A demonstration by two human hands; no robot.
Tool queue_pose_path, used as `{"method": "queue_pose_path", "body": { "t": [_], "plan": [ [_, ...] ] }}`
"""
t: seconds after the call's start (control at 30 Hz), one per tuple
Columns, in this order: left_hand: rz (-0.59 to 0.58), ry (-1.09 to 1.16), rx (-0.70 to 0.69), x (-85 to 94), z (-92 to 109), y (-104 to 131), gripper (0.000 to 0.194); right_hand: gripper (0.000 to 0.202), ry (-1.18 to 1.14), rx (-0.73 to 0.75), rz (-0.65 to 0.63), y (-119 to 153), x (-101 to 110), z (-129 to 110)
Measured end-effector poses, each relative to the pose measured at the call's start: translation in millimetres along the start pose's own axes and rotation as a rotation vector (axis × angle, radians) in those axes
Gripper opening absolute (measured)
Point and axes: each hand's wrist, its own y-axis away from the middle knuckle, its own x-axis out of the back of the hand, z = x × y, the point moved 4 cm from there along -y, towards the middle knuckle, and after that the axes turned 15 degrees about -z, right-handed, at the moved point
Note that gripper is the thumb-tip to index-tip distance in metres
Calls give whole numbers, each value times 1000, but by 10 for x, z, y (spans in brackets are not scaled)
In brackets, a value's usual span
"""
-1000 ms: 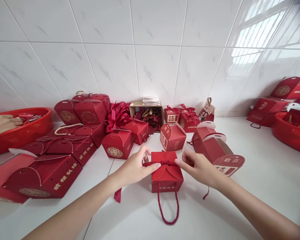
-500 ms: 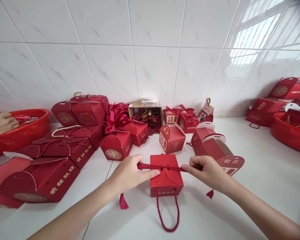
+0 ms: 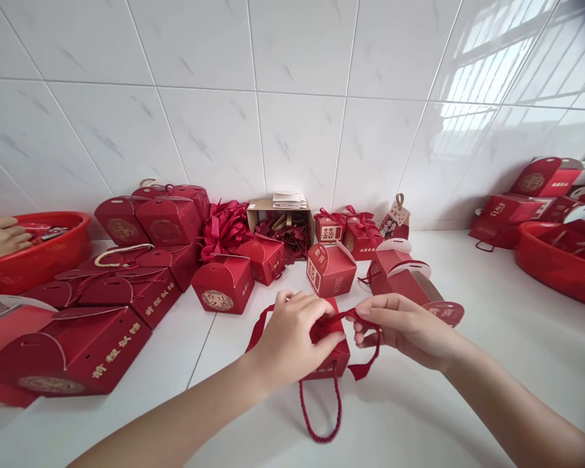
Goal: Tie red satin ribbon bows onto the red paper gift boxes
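A small red gift box [image 3: 338, 361] stands in front of me, its twisted cord handle [image 3: 320, 439] lying toward me on the white surface. A dark red ribbon [image 3: 372, 359] runs across the lid. Between thumb and fingers, my right hand [image 3: 403, 327] pinches one end of it, and a loose tail hangs below. My left hand [image 3: 292, 338] bends over the lid and covers much of it, closed around the ribbon near the middle. Its thumb lies along the box top, and some fingertips are hidden. The other ribbon tail sticks out behind my left hand.
Stacked red boxes [image 3: 121, 325] fill the left. A red basin [image 3: 43, 257] there has another person's hand [image 3: 2, 239] in it; a second basin [image 3: 556, 273] stands right. Behind are a ribbon pile [image 3: 227, 227], a cardboard box [image 3: 283, 227] and more gift boxes [image 3: 332, 268].
The ribbon was stretched flat across the lid between both hands. My left hand has moved right over the box, and the right hand's ribbon end now bends up in its fingers.
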Motion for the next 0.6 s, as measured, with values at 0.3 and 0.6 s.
{"method": "queue_pose_path", "body": {
  "t": [0.3, 0.6],
  "plan": [
    [239, -27, -138, 5, -92, 16, 17, 22, 82, -183, 29, 81, 99, 130],
    [298, -55, -164, -18, -71, 48, 22, 26, 219, -162, -29, -13, -19, 128]
  ]
}}
